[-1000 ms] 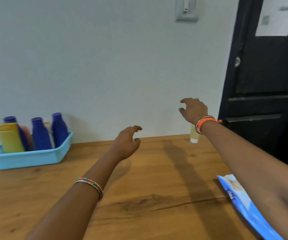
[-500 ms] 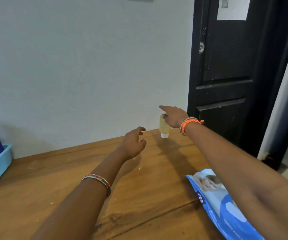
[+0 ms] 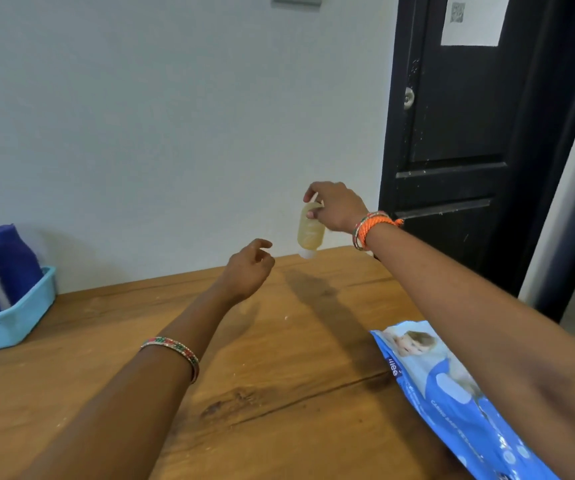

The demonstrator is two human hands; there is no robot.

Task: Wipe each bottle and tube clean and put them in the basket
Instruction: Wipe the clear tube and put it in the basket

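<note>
Right hand [image 3: 336, 206] up at the far edge of the wooden table [image 3: 279, 393], and we've got the small yellow tube [image 3: 310, 228] pinched at its crimped top end between thumb and fingertips. It hangs clear of the wood, long axis near vertical, white cap pointing down toward six o'clock, the top leaning a touch toward one o'clock.

Now the relation that matters: our left hand [image 3: 249, 270] sits just beside the tube, down at about eight o'clock from it, fingers loosely curled and holding nothing, apart from the tube by a small gap. That's the nearer free hand, so we'd judge a handover or a steadying hold on the lower body is the easy play, coming up from below the grip.

Wipes pack [image 3: 452, 393], blue, lies flat on the table at roughly five o'clock from the tube, near our right forearm; no wipe is out that we can see. So the wipe step looks not yet begun for this tube.

Turquoise basket [image 3: 19, 317] waits well apart at nine o'clock, at the left frame edge, with blue bottles [image 3: 15, 261] standing inside it. That's a long sweep across the table once the cleaning is done.
</note>
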